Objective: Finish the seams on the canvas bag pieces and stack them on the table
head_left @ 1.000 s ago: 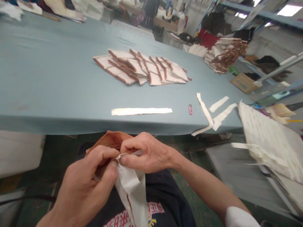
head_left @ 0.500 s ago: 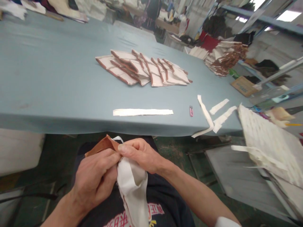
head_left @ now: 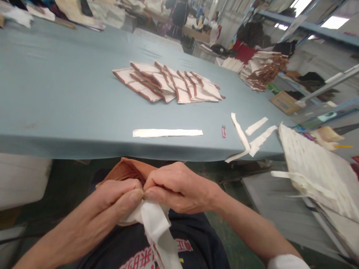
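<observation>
Over my lap, below the table's near edge, both hands pinch one fabric piece, white cloth with a brown part behind it. My left hand is closed on its left side, thumb pressed against forefinger. My right hand is closed on it too, fingertips meeting those of the left hand. The white cloth hangs down over my dark shirt.
The blue-grey table carries a fanned row of white pieces with brown trim, a long white strip, a small pink clipper and loose white strips. A stack of white material stands to the right, more trimmed pieces beyond.
My hands have drawn together and turned the piece, so more brown shows above them. The white cloth has bunched under my fingers.
</observation>
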A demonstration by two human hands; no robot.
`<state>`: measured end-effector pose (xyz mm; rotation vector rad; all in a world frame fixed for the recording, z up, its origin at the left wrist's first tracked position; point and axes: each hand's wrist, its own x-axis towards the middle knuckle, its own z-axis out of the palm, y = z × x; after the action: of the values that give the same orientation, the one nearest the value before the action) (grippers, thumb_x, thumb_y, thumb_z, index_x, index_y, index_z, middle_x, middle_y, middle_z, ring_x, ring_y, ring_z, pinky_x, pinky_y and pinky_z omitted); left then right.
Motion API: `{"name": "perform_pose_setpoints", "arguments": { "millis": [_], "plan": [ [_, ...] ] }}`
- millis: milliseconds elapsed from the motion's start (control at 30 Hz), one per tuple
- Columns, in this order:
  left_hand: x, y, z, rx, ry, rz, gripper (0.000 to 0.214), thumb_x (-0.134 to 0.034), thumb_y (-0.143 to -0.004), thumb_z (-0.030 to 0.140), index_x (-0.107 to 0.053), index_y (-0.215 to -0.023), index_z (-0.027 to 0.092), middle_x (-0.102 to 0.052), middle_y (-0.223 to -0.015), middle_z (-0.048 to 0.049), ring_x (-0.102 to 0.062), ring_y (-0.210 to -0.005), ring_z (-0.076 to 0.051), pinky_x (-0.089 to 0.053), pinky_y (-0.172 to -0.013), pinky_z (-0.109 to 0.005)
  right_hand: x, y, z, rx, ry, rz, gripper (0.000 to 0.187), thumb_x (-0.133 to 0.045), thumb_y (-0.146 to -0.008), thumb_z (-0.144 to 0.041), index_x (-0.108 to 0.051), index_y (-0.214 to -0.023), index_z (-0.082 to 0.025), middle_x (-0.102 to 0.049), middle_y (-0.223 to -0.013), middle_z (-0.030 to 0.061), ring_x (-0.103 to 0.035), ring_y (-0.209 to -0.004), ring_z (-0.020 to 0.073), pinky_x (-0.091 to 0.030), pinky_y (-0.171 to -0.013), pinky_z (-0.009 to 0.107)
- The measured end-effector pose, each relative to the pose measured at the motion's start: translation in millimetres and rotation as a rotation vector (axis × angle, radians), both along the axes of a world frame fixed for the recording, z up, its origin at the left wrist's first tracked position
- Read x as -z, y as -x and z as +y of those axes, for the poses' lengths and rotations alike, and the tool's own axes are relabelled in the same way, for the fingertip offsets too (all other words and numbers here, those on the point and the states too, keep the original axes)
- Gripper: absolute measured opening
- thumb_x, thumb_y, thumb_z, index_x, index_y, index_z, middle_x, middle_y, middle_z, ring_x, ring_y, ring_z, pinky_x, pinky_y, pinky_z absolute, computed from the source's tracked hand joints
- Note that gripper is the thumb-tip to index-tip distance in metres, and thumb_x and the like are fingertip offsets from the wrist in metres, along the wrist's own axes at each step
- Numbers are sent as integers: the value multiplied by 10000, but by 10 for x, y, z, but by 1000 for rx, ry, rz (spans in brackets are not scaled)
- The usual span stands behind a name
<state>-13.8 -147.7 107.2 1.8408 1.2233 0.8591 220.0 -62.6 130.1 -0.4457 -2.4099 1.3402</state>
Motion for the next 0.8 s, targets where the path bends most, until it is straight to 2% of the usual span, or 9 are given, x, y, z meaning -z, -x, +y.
{"name": "perform_pose_setpoints", "arguments": {
  "millis": [100,200,300,433,500,567,667,800],
  "plan": [
    [21,-38,5,69,-233,76,498,-444,-1199,378,-550,-729,254,-593,-623,81,-571,-496,-104,-450,-506,-209,-29,-38,0,-25,-203,-82,261,-474,-1175,-286,-619,-968,-219,-710,-891,32,-619,-828,168,-456,-765,287],
    [88,-25,-18,79,-499,214,435,-424,-1221,322,-581,-820,263,-648,-671,71,-631,-531,-123,-454,-559,-268,24,-60,26,-46,-302,-133,271,-461,-1185,-272,-649,-1003,-200,-757,-939,63,-669,-871,188,-477,-780,300],
    [144,-3,-57,80,-533,259,401,-397,-1232,293,-585,-879,262,-666,-708,67,-665,-558,-115,-482,-588,-256,158,-49,34,-13,-260,-91,283,-512,-1182,-302,-660,-963,-199,-750,-894,49,-660,-827,175,-473,-761,289],
    [196,-20,-110,-45,-559,250,492,-442,-1228,340,-542,-753,259,-548,-592,89,-546,-457,-99,-394,-513,-281,319,-6,-45,115,-24,35,327,-638,-1124,-335,-624,-826,-201,-698,-796,3,-605,-729,132,-451,-704,255],
    [255,-20,-132,-102,-525,220,539,-464,-1224,392,-553,-712,249,-539,-567,88,-526,-439,-92,-364,-493,-284,353,0,-102,187,119,73,338,-648,-1110,-338,-615,-804,-198,-685,-785,-8,-594,-715,120,-451,-691,242],
    [338,3,-153,-117,-430,156,557,-480,-1216,434,-590,-705,240,-564,-569,84,-541,-444,-88,-365,-489,-267,360,-10,-142,195,191,74,309,-627,-1111,-326,-630,-831,-194,-694,-813,-3,-603,-738,121,-464,-706,238],
    [423,56,-175,-101,-264,67,567,-524,-1180,451,-578,-656,242,-540,-548,80,-508,-431,-95,-368,-480,-255,345,-37,-149,128,136,45,246,-581,-1115,-285,-649,-896,-195,-721,-878,16,-627,-794,134,-493,-760,250],
    [357,49,-164,-97,-35,10,528,-447,-1156,436,-653,-700,266,-658,-614,41,-611,-522,-152,-470,-529,-256,312,-41,-98,72,32,31,204,-532,-1118,-235,-651,-957,-200,-743,-929,35,-642,-829,149,-517,-807,268]
  ]
}}
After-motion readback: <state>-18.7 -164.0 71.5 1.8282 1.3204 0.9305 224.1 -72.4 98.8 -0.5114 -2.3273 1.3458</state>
